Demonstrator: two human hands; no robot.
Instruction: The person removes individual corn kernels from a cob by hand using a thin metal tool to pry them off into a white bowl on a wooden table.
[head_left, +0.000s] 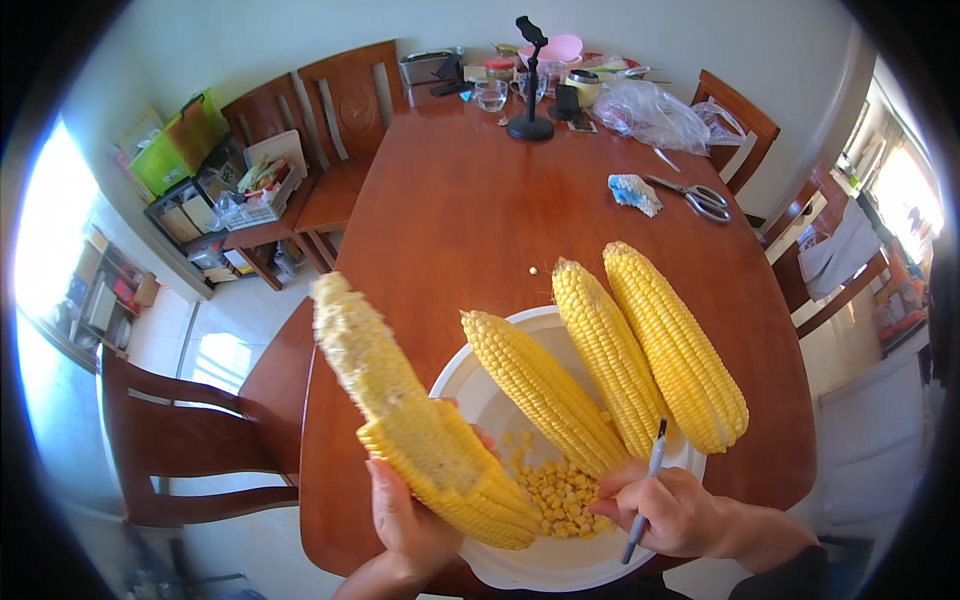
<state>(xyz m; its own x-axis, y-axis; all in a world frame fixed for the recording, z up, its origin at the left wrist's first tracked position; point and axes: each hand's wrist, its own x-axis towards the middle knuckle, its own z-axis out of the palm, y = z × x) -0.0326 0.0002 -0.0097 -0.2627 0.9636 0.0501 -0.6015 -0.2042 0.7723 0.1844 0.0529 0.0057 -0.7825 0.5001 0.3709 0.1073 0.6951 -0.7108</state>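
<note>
My left hand (416, 517) grips a partly stripped corn cob (420, 420) by its lower part; the upper end is bare of kernels and rows of yellow kernels cover the rest. Over the right side of a white basin (491, 566), my right hand (660, 506) holds a slim grey pen-like tool (635, 536) with a dark tip pointing up. Loose corn kernels (562, 495) lie in the basin between my hands. Three full ears of corn, a left (540, 390), a middle (607, 352) and a right one (679, 345), rest in the basin and over its far rim.
On the wooden table (450, 217) are scissors (705, 201), a crumpled blue-white cloth (634, 195) and a black phone stand (531, 127). Glass cups (491, 96), jars and plastic bags (652, 116) crowd the far end. Wooden chairs (202, 442) stand around the table.
</note>
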